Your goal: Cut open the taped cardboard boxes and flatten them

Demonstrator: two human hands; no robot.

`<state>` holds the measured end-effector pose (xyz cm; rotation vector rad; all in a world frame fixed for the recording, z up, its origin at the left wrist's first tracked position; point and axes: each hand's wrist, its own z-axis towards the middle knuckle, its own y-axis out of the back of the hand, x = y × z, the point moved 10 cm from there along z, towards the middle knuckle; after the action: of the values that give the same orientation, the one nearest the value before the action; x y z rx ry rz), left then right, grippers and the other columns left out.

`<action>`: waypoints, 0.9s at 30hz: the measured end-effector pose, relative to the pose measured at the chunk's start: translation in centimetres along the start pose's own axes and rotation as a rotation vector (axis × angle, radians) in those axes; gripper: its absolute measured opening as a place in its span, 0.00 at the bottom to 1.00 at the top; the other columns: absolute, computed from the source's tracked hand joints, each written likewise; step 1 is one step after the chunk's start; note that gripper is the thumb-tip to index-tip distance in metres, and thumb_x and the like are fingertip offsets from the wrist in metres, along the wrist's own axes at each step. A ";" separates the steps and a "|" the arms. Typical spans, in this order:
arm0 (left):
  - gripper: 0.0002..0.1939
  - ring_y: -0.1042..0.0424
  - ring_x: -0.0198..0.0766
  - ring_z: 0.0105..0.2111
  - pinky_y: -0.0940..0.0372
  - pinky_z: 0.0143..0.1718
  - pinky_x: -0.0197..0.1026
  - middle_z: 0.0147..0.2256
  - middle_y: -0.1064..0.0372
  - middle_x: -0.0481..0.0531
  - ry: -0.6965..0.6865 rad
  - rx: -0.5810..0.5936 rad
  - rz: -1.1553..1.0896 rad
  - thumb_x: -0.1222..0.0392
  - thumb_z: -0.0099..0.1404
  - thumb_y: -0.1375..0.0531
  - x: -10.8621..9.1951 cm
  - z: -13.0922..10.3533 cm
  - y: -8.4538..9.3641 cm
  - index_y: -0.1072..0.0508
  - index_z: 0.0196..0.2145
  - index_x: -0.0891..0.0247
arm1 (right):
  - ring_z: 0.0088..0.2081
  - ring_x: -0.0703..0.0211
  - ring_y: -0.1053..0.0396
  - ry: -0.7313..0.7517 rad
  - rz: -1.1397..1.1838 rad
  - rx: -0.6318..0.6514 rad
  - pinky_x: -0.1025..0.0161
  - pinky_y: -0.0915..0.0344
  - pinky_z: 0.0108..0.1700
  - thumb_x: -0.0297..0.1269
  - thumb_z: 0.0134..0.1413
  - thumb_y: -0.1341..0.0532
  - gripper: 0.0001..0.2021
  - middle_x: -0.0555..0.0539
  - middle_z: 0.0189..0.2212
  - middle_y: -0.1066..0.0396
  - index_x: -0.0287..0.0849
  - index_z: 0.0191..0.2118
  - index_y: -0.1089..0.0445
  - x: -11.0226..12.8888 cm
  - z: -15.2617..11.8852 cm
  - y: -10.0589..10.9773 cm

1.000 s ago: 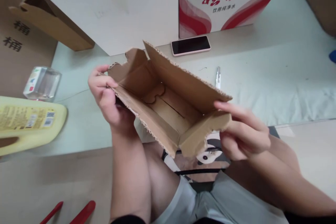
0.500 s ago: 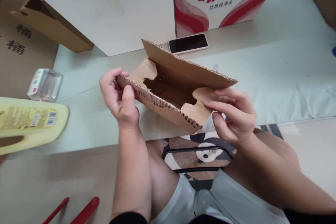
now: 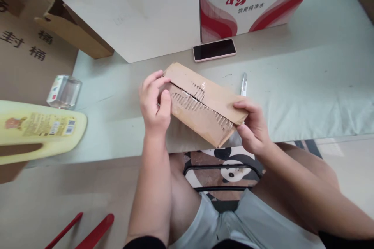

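A small brown cardboard box (image 3: 201, 103) is held tilted at the table's front edge, its top flaps folded down so that a narrow seam runs between them. Torn paper along the seam bares the corrugation. My left hand (image 3: 156, 103) grips the box's left end, thumb on the near side and fingers at the far side. At the right end, my right hand (image 3: 253, 124) pinches the corner, with fingers on the top flap and thumb below. Just beyond the right hand lies a slim utility knife (image 3: 244, 84), partly hidden by the box and fingers.
A phone (image 3: 214, 50) lies before a white box (image 3: 152, 19) and a red-and-white water carton (image 3: 251, 4). On the left are a clear bottle (image 3: 68, 93), a yellow jug (image 3: 43, 132) and large brown cartons (image 3: 23, 46). Red sticks (image 3: 96, 231) show at lower left.
The box's raised flap has come down, covering the opening and the inner tabs. My left hand has shifted right with the box. The utility knife now shows more fully.
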<state>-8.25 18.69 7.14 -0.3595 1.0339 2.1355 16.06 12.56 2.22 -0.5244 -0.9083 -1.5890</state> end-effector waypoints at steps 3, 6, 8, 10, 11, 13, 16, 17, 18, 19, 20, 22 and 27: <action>0.15 0.31 0.48 0.61 0.40 0.67 0.56 0.57 0.27 0.55 0.017 0.007 0.013 0.52 0.73 0.48 0.1 0.0 0.0 0.25 0.50 0.55 | 0.55 0.45 0.32 0.000 -0.013 -0.013 0.46 0.31 0.55 0.44 0.65 0.45 0.19 0.43 0.52 0.33 0.52 0.60 0.39 0.1 0.1 0.2; 0.16 0.31 0.47 0.61 0.40 0.67 0.56 0.57 0.28 0.55 0.026 0.017 0.021 0.53 0.73 0.48 0.2 0.0 0.0 0.25 0.51 0.55 | 0.55 0.46 0.32 0.004 -0.012 -0.021 0.47 0.32 0.56 0.44 0.65 0.44 0.19 0.43 0.52 0.32 0.53 0.60 0.38 0.1 0.1 0.3; 0.16 0.31 0.47 0.62 0.41 0.68 0.56 0.57 0.28 0.55 0.023 0.025 0.023 0.53 0.73 0.48 0.2 -0.1 -0.1 0.25 0.51 0.55 | 0.55 0.47 0.32 0.011 -0.009 -0.020 0.48 0.32 0.56 0.43 0.65 0.44 0.19 0.44 0.51 0.32 0.53 0.60 0.38 0.1 0.1 0.3; 0.16 0.32 0.47 0.62 0.41 0.68 0.56 0.58 0.29 0.56 0.017 0.018 0.016 0.53 0.73 0.48 0.3 -0.2 -0.1 0.26 0.52 0.55 | 0.54 0.47 0.32 0.016 -0.011 -0.015 0.48 0.32 0.55 0.43 0.65 0.44 0.19 0.43 0.51 0.32 0.53 0.60 0.38 0.1 0.1 0.3; 0.17 0.33 0.47 0.63 0.42 0.68 0.56 0.58 0.30 0.56 0.014 0.007 0.005 0.53 0.73 0.48 0.3 -0.3 0.0 0.27 0.54 0.54 | 0.54 0.47 0.32 0.020 -0.012 -0.013 0.48 0.32 0.55 0.43 0.65 0.44 0.19 0.43 0.51 0.33 0.53 0.61 0.39 0.1 0.1 0.2; 0.18 0.35 0.48 0.64 0.42 0.68 0.57 0.60 0.32 0.56 0.004 -0.036 -0.035 0.51 0.72 0.47 0.4 -0.4 0.3 0.30 0.56 0.53 | 0.54 0.47 0.32 0.022 -0.006 -0.010 0.48 0.33 0.56 0.42 0.66 0.45 0.19 0.43 0.52 0.33 0.53 0.61 0.39 0.1 0.1 0.2; 0.20 0.37 0.49 0.66 0.41 0.68 0.57 0.61 0.35 0.57 -0.008 -0.089 -0.084 0.49 0.70 0.45 0.5 -0.5 0.6 0.33 0.58 0.52 | 0.54 0.47 0.32 0.025 -0.010 -0.012 0.48 0.32 0.55 0.43 0.66 0.45 0.19 0.43 0.52 0.34 0.53 0.61 0.39 0.1 0.1 0.2; 0.20 0.37 0.50 0.66 0.41 0.68 0.58 0.61 0.35 0.57 -0.009 -0.092 -0.081 0.48 0.70 0.44 0.5 -0.5 0.6 0.33 0.58 0.52 | 0.53 0.47 0.32 0.024 -0.017 -0.013 0.49 0.32 0.54 0.43 0.66 0.45 0.19 0.43 0.52 0.33 0.53 0.61 0.39 0.1 0.1 0.2; 0.20 0.37 0.50 0.65 0.42 0.68 0.58 0.61 0.35 0.57 -0.009 -0.090 -0.068 0.48 0.70 0.44 0.5 -0.5 0.5 0.33 0.58 0.52 | 0.53 0.47 0.32 0.024 -0.025 -0.014 0.49 0.31 0.53 0.44 0.66 0.45 0.19 0.43 0.51 0.33 0.53 0.60 0.39 0.1 0.1 0.2; 0.20 0.36 0.50 0.65 0.42 0.69 0.58 0.61 0.35 0.57 -0.007 -0.084 -0.049 0.48 0.70 0.45 0.4 -0.5 0.4 0.32 0.58 0.52 | 0.53 0.47 0.32 0.024 -0.030 -0.016 0.49 0.31 0.53 0.44 0.66 0.45 0.19 0.43 0.51 0.33 0.53 0.60 0.39 0.1 0.1 0.3; 0.20 0.36 0.50 0.65 0.43 0.69 0.59 0.61 0.34 0.57 -0.005 -0.078 -0.030 0.48 0.70 0.45 0.4 -0.5 0.4 0.32 0.57 0.52 | 0.52 0.47 0.32 0.024 -0.029 -0.014 0.49 0.31 0.53 0.44 0.65 0.45 0.19 0.43 0.50 0.33 0.53 0.60 0.39 0.2 0.1 0.3; 0.19 0.34 0.49 0.64 0.43 0.69 0.59 0.60 0.34 0.57 -0.008 -0.074 -0.009 0.49 0.71 0.46 0.3 -0.4 0.3 0.31 0.57 0.52 | 0.53 0.47 0.32 0.029 -0.023 -0.012 0.49 0.31 0.53 0.43 0.65 0.44 0.19 0.43 0.50 0.33 0.53 0.60 0.39 0.2 0.2 0.3; 0.19 0.35 0.51 0.64 0.43 0.69 0.59 0.60 0.34 0.57 -0.011 -0.065 -0.004 0.49 0.70 0.45 0.3 -0.2 0.1 0.28 0.55 0.52 | 0.55 0.45 0.32 0.019 -0.020 -0.003 0.46 0.31 0.54 0.42 0.64 0.44 0.19 0.43 0.52 0.32 0.53 0.60 0.39 0.2 0.2 0.2</action>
<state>-8.51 18.66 6.89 -0.3807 0.9587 2.1684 16.16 12.65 2.55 -0.5025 -0.8994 -1.6115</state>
